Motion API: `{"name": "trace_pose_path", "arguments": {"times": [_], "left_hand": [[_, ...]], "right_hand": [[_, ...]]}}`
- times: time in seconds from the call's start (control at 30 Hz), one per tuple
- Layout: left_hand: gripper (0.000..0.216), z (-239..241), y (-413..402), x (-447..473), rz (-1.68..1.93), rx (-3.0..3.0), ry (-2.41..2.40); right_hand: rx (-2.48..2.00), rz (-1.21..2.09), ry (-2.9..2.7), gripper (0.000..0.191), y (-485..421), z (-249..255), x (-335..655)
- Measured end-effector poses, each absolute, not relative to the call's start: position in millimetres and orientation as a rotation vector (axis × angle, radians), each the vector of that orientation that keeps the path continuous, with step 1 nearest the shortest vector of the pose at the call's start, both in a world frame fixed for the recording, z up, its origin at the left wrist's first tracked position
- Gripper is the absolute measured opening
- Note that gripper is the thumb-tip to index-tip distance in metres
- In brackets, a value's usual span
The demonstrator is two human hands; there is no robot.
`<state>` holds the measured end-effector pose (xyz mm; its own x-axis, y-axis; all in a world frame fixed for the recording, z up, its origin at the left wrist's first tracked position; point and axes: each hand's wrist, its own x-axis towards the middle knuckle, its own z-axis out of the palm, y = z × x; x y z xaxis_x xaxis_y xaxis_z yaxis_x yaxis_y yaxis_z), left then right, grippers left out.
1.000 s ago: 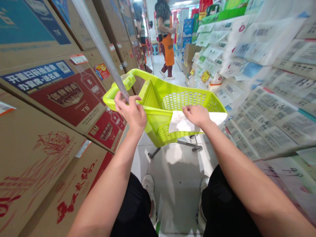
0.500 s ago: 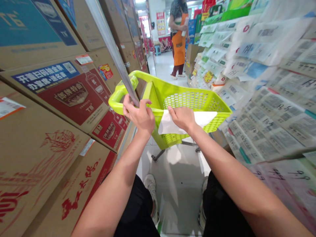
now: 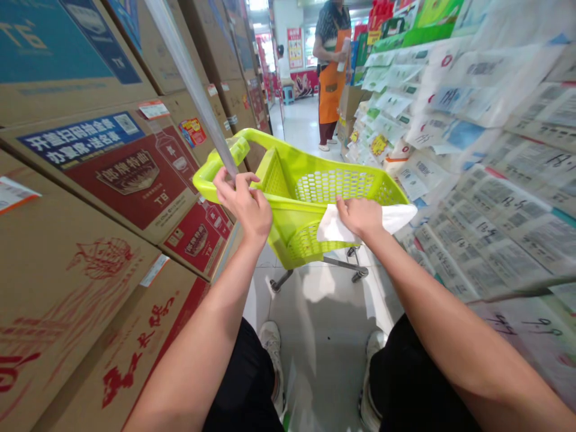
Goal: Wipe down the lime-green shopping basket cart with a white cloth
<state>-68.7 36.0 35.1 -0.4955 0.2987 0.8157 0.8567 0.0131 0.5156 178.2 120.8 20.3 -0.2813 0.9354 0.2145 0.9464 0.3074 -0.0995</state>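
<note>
A lime-green plastic shopping cart (image 3: 281, 222) stands crosswise in the aisle ahead of me, its perforated basket holding nothing that I can see. At its left end, my left hand (image 3: 247, 207) is closed round the lower visible part of a silver metal pole (image 3: 193, 78), against the cart's near rim. The pole's lower end is hidden behind my fingers. My right hand (image 3: 363, 216) grips a white cloth (image 3: 330, 225) and presses it over the near top rim, towards the right end. Part of the cloth sticks out beyond my hand on the right.
Stacked cardboard boxes (image 3: 121, 180) wall the left side. Piled tissue packs (image 3: 477, 204) line the right. Farther along the aisle stands a person in an orange apron (image 3: 332, 90); another person sits on a blue stool (image 3: 288, 93). My shoes (image 3: 271, 345) are on the tiled floor.
My right hand has slid the cloth to the right along the rim. The cart, pole and left hand have shifted slightly left in view. The aproned person appears slightly farther right.
</note>
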Motion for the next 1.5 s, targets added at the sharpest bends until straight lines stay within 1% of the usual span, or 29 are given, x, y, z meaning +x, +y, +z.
{"name": "trace_pose_path", "arguments": {"times": [0.1, 0.2, 0.3, 0.4, 0.6, 0.67, 0.83, 0.97, 1.07, 1.2, 1.33, 1.37, 1.43, 1.5], "left_hand": [[0.023, 37.7, 32.0, -53.0, -1.524, -1.2, -1.812], [0.024, 36.8, 26.0, -39.1, -1.509, -1.216, -1.832], [0.024, 35.5, 20.2, -31.7, -1.48, -1.218, -1.842], [0.024, 36.4, 16.7, -35.1, -1.479, -1.226, -1.825], [0.023, 39.5, 18.7, -64.2, -1.483, -1.249, -1.819], [0.022, 39.6, 19.9, -72.9, -1.477, -1.267, -1.819], [0.017, 45.6, 12.9, -73.3, -1.403, -1.339, -1.867], [0.022, 55.8, -2.0, -45.7, -1.351, -1.318, -1.892], [0.021, 61.0, -15.1, -17.5, -1.254, -1.321, -1.912], [0.027, 71.3, -38.0, 11.6, -1.065, -1.546, -1.925], [0.031, 97.4, -67.9, 20.7, -0.883, -1.893, -1.887], [0.029, 106.5, -75.6, 18.5, -0.853, -1.941, -1.858], [0.024, 125.7, -89.1, 6.6, -0.826, -1.926, -1.804], [0.026, 142.4, -96.9, -15.7, -0.873, -1.809, -1.788]], "right_hand": [[-1.497, -0.008, -2.409, 0.071, 98.7, 28.4, 145.4], [-1.192, -0.019, -2.432, 0.063, 74.4, 35.9, 113.9], [-1.051, -0.046, -2.436, 0.062, 62.2, 39.9, 100.1], [-1.124, -0.025, -2.472, 0.061, 70.2, 38.3, 111.6], [-1.587, -0.07, -2.431, 0.066, 116.1, 20.6, 178.3], [-1.601, -0.089, -2.426, 0.065, 126.1, 14.3, 195.6], [-1.445, -0.097, -2.43, 0.06, 132.7, 4.7, 205.2], [-1.562, -0.159, -2.304, 0.07, 134.9, 4.5, 191.1], [-1.571, -0.121, -2.256, 0.072, 135.3, 8.2, 173.9], [-1.274, 0.049, -2.291, 0.067, 127.9, 14.0, 153.9], [-0.89, 0.214, -2.289, 0.061, 121.5, 13.1, 158.6], [-0.807, 0.235, -2.294, 0.062, 121.3, 11.1, 163.5], [-0.684, 0.247, -2.294, 0.07, 122.4, 5.4, 174.7], [-0.622, 0.252, -2.278, 0.078, 124.2, -0.5, 184.1]]}}
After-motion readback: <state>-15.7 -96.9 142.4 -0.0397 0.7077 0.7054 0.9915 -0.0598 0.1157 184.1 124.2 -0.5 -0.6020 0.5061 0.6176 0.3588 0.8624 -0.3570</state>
